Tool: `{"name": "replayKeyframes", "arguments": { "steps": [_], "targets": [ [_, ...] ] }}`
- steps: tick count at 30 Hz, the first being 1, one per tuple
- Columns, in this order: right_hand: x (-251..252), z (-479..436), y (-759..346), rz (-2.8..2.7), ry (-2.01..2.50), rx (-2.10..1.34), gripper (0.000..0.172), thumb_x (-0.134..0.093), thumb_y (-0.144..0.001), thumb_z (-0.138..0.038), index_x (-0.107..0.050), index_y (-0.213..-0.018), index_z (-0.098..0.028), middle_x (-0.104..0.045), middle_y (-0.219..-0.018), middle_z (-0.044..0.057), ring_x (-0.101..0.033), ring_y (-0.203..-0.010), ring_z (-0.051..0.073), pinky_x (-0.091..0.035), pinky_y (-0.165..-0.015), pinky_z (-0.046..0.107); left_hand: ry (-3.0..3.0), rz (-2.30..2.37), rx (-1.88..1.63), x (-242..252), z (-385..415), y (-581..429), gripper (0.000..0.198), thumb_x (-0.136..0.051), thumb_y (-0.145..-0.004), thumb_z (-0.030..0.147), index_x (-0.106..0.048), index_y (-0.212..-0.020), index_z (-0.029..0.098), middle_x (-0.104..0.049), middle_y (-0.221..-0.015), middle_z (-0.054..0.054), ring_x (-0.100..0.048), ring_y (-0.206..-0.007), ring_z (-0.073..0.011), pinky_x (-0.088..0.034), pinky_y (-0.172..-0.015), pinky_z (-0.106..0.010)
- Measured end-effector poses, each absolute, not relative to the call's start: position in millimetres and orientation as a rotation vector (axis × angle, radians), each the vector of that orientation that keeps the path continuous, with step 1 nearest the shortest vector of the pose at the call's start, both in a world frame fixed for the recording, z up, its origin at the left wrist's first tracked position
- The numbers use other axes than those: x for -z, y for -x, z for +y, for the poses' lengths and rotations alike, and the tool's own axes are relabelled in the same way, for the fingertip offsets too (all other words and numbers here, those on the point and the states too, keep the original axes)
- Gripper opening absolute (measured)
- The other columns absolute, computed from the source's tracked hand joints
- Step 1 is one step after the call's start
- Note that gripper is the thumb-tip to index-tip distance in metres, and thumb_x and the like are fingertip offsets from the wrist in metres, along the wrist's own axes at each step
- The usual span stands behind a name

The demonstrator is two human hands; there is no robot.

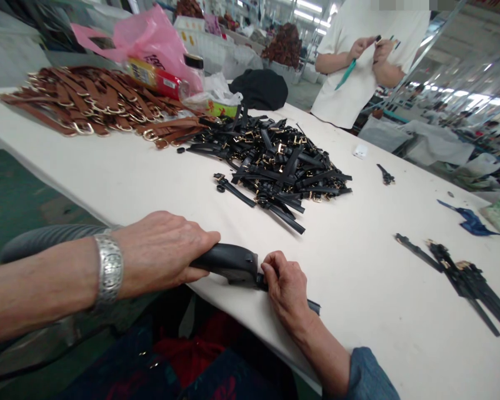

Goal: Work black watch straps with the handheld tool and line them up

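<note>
My left hand [162,250], with a silver bracelet at the wrist, is wrapped over a black hand-held tool [231,261]. A thick ribbed hose [54,239] shows behind that wrist. At the tool's front end my right hand [289,289] pinches a narrow black strap [314,306], whose far end sticks out past the palm. The strap's near end meets the tool's front; whether it goes inside is hidden. Beyond both hands lies a heap of black buckle straps [279,161] with gold-coloured buckles.
Brown buckle straps [95,100] are piled at the far left beside a pink plastic bag [150,44] and a red jar [166,80]. More black straps [470,283] lie to the right on the white table [354,244]. Across it stands a person [358,66] handling a small item.
</note>
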State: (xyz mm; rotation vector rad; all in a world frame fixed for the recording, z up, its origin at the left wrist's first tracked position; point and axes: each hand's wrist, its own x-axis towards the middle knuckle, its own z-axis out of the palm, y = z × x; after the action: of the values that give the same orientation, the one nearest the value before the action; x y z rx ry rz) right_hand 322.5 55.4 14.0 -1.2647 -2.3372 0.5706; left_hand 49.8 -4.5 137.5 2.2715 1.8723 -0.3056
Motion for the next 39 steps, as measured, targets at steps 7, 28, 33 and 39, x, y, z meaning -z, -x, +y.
{"name": "replayKeyframes", "arguments": {
  "steps": [7,28,33,39],
  "targets": [
    [-14,56,-324,-2.349,1.284,-0.591,0.018,-0.055,-0.107,-0.024,-0.069,-0.096,-0.027,-0.077,-0.073,-0.001,-0.071,-0.070,0.023,-0.041,-0.074,0.030,-2.262,1.901,0.287,-130,9,-48,0.017,-0.073,-0.094,0.039,-0.076,-0.105,0.027,-0.074,-0.079,-0.002,-0.064,-0.070,-0.0209,-0.037,-0.068,-0.033],
    [-20,48,-333,-2.210,1.194,-0.799,0.015,-0.053,-0.101,-0.029,-0.066,-0.096,-0.027,-0.074,-0.083,0.002,-0.067,-0.081,0.024,-0.048,-0.079,0.034,-2.189,1.972,0.273,-114,5,-58,0.030,-0.069,-0.093,0.051,-0.077,-0.109,0.026,-0.081,-0.081,-0.007,-0.076,-0.077,-0.0306,-0.048,-0.069,-0.038],
    [-16,40,-356,-2.202,1.007,-0.803,0.015,-0.066,-0.088,-0.022,-0.072,-0.101,-0.024,-0.077,-0.097,0.006,-0.071,-0.090,0.024,-0.056,-0.084,0.036,-2.203,1.960,0.223,-118,-14,-48,0.021,-0.068,-0.094,0.041,-0.076,-0.107,0.027,-0.083,-0.083,-0.009,-0.080,-0.079,-0.0311,-0.050,-0.070,-0.040],
    [-12,47,-366,-2.274,0.931,-0.778,0.011,-0.071,-0.091,-0.020,-0.081,-0.096,-0.024,-0.078,-0.089,0.006,-0.074,-0.085,0.024,-0.059,-0.078,0.036,-2.229,1.958,0.173,-129,-28,-45,0.008,-0.070,-0.094,0.033,-0.074,-0.100,0.030,-0.082,-0.078,-0.006,-0.076,-0.072,-0.0280,-0.045,-0.067,-0.041]
  ]
}}
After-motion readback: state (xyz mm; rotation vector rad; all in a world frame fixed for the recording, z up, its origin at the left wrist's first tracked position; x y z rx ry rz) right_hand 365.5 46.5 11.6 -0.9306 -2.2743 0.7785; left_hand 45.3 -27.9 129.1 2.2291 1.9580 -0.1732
